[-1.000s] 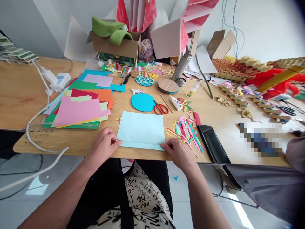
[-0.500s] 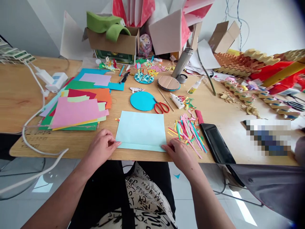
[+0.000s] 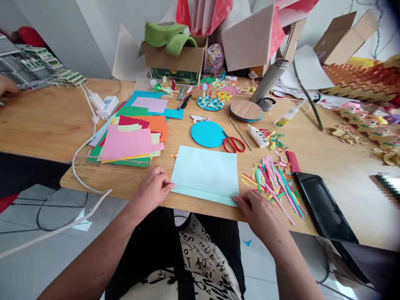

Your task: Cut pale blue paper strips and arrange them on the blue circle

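Observation:
A pale blue sheet of paper [image 3: 206, 173] lies flat near the table's front edge, with a narrow folded strip along its near side. My left hand [image 3: 153, 185] is closed at the strip's left end, thumb and fingertips pinched on the corner. At the right end, my right hand [image 3: 258, 210] grips the other corner, its thumb on the paper and the fingers curled. Beyond the sheet lie a bright blue paper disc [image 3: 206, 134] and red-handled scissors [image 3: 233, 144], whose blades rest at the disc's edge.
Stacked coloured paper [image 3: 128, 143] sits to the left, beside a white cable [image 3: 75, 166]. Cut paper strips [image 3: 278, 183] and a black tablet-like device [image 3: 325, 206] lie to the right. Farther back are a glue bottle [image 3: 258, 136], a cardboard disc [image 3: 246, 110] and a metal flask [image 3: 269, 81].
The view has swung left, so the table's things appear farther right. Both hands stay on the same corners of the pale blue sheet, and its fold looks unchanged.

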`<act>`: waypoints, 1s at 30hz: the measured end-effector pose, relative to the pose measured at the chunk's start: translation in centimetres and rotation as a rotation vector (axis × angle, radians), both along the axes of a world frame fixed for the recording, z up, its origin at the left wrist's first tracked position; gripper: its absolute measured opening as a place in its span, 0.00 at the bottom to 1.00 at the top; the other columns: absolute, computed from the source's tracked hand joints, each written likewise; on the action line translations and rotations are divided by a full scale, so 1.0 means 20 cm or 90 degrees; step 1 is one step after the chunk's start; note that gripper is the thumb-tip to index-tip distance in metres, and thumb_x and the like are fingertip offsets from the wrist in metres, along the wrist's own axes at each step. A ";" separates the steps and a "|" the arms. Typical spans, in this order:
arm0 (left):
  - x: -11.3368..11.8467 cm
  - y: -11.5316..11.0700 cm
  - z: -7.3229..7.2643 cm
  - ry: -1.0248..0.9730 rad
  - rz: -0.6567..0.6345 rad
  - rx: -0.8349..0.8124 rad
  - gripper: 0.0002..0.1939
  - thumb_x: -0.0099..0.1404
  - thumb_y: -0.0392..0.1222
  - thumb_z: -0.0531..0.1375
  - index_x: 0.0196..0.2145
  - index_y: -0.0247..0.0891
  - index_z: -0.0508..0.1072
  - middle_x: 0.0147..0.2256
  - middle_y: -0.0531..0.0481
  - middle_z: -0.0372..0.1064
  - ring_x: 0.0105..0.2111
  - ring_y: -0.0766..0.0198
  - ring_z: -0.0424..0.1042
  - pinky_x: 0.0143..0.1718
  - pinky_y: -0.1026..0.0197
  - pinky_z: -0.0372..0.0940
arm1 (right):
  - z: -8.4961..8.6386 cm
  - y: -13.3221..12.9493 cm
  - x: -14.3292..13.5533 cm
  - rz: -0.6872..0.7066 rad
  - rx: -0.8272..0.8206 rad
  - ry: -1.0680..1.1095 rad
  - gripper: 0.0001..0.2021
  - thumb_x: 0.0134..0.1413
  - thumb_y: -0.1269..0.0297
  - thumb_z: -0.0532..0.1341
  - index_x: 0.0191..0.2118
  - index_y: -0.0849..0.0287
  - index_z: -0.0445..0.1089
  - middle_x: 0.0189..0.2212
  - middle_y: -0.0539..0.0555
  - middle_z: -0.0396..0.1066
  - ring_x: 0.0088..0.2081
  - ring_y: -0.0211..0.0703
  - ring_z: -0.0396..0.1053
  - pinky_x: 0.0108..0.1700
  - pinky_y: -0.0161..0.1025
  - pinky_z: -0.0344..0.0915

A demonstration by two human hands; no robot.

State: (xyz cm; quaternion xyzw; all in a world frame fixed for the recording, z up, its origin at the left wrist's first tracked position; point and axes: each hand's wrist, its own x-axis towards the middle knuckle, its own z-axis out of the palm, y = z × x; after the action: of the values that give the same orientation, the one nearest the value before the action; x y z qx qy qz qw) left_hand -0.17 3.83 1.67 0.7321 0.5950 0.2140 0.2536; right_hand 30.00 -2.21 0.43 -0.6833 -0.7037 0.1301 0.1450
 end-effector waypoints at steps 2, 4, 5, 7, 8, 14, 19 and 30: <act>0.00 0.00 0.01 0.004 0.003 -0.002 0.11 0.58 0.39 0.63 0.20 0.37 0.70 0.32 0.49 0.65 0.32 0.61 0.69 0.36 0.57 0.65 | -0.01 -0.01 -0.01 0.004 0.025 -0.022 0.18 0.65 0.52 0.48 0.24 0.52 0.52 0.24 0.53 0.64 0.27 0.46 0.64 0.31 0.42 0.56; 0.00 -0.01 0.01 0.008 -0.001 -0.001 0.11 0.59 0.39 0.63 0.20 0.37 0.70 0.32 0.50 0.64 0.32 0.62 0.68 0.36 0.57 0.65 | -0.01 -0.01 -0.01 0.005 0.049 -0.047 0.19 0.66 0.50 0.46 0.24 0.52 0.50 0.24 0.53 0.63 0.26 0.46 0.64 0.31 0.42 0.56; 0.00 -0.01 0.01 0.011 -0.003 -0.001 0.11 0.59 0.39 0.63 0.21 0.37 0.70 0.32 0.50 0.64 0.32 0.62 0.68 0.36 0.57 0.64 | -0.02 -0.02 -0.02 0.003 0.062 -0.058 0.20 0.66 0.49 0.44 0.24 0.52 0.50 0.23 0.52 0.62 0.26 0.46 0.64 0.31 0.42 0.56; 0.00 -0.02 0.01 0.015 -0.003 -0.001 0.11 0.60 0.39 0.62 0.21 0.37 0.70 0.32 0.50 0.64 0.32 0.62 0.68 0.37 0.58 0.64 | -0.02 -0.02 -0.02 0.001 0.082 -0.077 0.21 0.67 0.47 0.42 0.25 0.52 0.50 0.23 0.52 0.62 0.26 0.46 0.64 0.30 0.42 0.56; 0.00 -0.02 0.01 0.014 -0.001 0.000 0.11 0.60 0.39 0.62 0.21 0.37 0.70 0.32 0.50 0.64 0.32 0.62 0.68 0.37 0.58 0.64 | -0.03 -0.03 -0.03 0.002 0.088 -0.087 0.22 0.67 0.46 0.41 0.25 0.52 0.49 0.23 0.52 0.61 0.26 0.46 0.64 0.30 0.41 0.56; 0.01 -0.04 0.00 -0.005 0.012 0.023 0.10 0.60 0.38 0.62 0.22 0.37 0.70 0.31 0.50 0.64 0.32 0.62 0.67 0.36 0.58 0.64 | -0.04 -0.03 -0.03 0.009 0.119 -0.133 0.23 0.67 0.44 0.37 0.26 0.52 0.49 0.23 0.52 0.61 0.27 0.47 0.65 0.29 0.41 0.56; 0.00 -0.05 -0.03 -0.029 0.019 0.029 0.10 0.61 0.39 0.61 0.23 0.38 0.70 0.32 0.50 0.64 0.32 0.62 0.67 0.35 0.58 0.64 | -0.05 -0.03 -0.04 0.005 0.128 -0.141 0.22 0.67 0.45 0.37 0.27 0.53 0.50 0.23 0.52 0.61 0.27 0.47 0.64 0.30 0.41 0.57; -0.01 -0.06 -0.03 -0.048 0.031 0.055 0.11 0.61 0.43 0.59 0.22 0.39 0.69 0.32 0.49 0.64 0.32 0.62 0.67 0.35 0.59 0.64 | -0.04 -0.05 -0.06 -0.019 0.117 -0.135 0.21 0.68 0.48 0.39 0.27 0.53 0.52 0.25 0.53 0.62 0.29 0.48 0.64 0.31 0.42 0.56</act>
State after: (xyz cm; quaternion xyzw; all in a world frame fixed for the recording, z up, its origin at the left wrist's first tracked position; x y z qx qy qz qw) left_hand -0.32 2.58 0.99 0.7187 0.5931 0.2731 0.2390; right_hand 28.81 -3.28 -0.42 -0.6871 -0.7140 -0.0098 0.1338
